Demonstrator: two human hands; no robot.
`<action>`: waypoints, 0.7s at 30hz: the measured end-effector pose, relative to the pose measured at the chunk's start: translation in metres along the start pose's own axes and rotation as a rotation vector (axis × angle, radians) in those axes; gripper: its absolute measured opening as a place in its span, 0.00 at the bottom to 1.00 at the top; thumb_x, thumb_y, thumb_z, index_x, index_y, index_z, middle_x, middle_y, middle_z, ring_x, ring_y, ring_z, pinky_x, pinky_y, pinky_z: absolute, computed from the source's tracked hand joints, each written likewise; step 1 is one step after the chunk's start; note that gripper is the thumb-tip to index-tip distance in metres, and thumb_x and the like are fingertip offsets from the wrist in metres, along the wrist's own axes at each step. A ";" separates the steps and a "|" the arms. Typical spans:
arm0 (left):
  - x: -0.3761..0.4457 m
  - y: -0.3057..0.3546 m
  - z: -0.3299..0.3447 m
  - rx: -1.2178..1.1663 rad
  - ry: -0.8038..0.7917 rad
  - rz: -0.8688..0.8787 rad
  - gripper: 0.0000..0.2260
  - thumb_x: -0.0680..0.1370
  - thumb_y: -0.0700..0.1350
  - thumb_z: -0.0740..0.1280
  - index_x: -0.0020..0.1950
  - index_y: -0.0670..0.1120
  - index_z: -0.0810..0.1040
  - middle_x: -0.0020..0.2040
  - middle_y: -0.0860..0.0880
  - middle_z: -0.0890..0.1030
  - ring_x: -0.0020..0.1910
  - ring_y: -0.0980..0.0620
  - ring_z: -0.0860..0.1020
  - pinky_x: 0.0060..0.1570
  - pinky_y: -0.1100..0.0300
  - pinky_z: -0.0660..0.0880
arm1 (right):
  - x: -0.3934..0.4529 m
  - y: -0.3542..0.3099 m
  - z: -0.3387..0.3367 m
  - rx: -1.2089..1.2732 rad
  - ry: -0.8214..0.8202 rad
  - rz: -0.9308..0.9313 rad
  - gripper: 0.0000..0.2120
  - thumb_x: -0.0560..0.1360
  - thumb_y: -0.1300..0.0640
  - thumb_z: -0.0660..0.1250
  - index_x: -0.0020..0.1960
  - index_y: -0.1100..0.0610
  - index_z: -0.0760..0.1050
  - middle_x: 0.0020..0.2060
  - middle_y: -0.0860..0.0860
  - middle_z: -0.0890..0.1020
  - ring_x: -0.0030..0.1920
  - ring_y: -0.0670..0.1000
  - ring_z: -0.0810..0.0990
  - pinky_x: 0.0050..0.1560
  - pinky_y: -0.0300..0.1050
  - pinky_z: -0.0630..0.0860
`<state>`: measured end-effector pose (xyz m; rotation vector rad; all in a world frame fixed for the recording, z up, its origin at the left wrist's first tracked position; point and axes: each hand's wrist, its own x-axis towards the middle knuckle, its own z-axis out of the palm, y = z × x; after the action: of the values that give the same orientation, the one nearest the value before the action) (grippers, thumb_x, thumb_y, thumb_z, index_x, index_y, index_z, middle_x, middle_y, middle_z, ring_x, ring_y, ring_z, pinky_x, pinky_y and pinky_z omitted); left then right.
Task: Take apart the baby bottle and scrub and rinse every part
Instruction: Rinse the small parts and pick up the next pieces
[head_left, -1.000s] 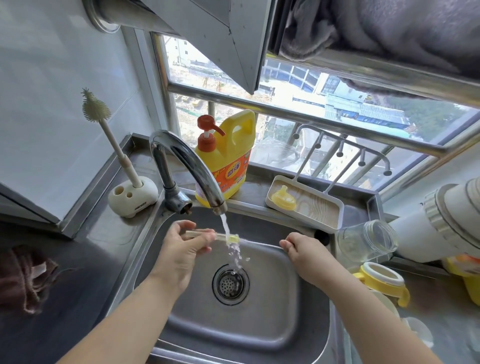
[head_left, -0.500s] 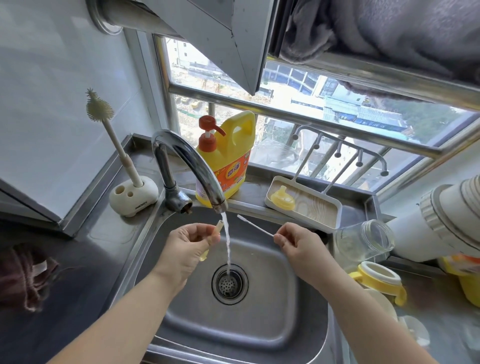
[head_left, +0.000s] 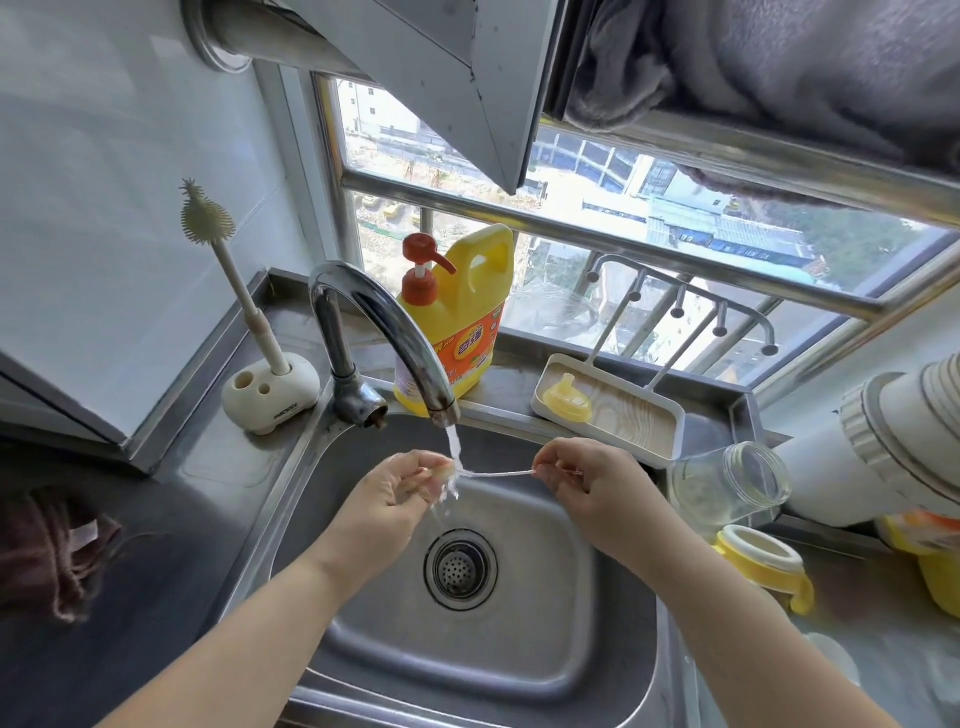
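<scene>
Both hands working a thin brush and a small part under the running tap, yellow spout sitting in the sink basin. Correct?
Not quite. The yellow spout sits in the drying tray on the ledge behind the sink, not in the basin. The head view shows it. The rest holds: left hand and right hand hold the small part and thin brush under the tap.

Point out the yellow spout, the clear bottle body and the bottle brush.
yellow spout (head_left: 564, 396), head view, its domed base.
clear bottle body (head_left: 719, 480), head view, its side wall.
bottle brush (head_left: 207, 218), head view, its bristle head.
</scene>
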<state>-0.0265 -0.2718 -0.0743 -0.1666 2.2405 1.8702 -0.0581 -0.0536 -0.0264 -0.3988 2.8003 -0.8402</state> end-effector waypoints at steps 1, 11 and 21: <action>0.000 -0.002 -0.001 0.031 -0.011 0.020 0.05 0.77 0.43 0.66 0.48 0.51 0.80 0.50 0.47 0.82 0.48 0.61 0.79 0.46 0.75 0.71 | 0.001 -0.001 0.000 -0.019 -0.002 -0.005 0.06 0.77 0.55 0.63 0.50 0.51 0.79 0.40 0.43 0.77 0.38 0.42 0.72 0.44 0.44 0.75; 0.009 -0.007 0.003 0.338 -0.084 0.074 0.13 0.81 0.44 0.58 0.37 0.51 0.74 0.28 0.61 0.76 0.28 0.62 0.71 0.32 0.65 0.66 | 0.018 -0.011 0.014 0.023 0.107 -0.025 0.04 0.77 0.56 0.64 0.45 0.55 0.77 0.39 0.44 0.76 0.41 0.48 0.74 0.44 0.47 0.74; 0.006 -0.011 0.001 0.140 -0.043 0.107 0.07 0.75 0.38 0.67 0.37 0.44 0.74 0.30 0.51 0.72 0.31 0.55 0.66 0.36 0.59 0.67 | 0.019 -0.005 0.038 0.175 -0.075 0.243 0.15 0.79 0.52 0.59 0.34 0.52 0.70 0.26 0.45 0.70 0.27 0.44 0.66 0.28 0.36 0.64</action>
<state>-0.0295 -0.2726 -0.0864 0.0160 2.3842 1.7403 -0.0648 -0.0829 -0.0570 -0.0591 2.6106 -0.9797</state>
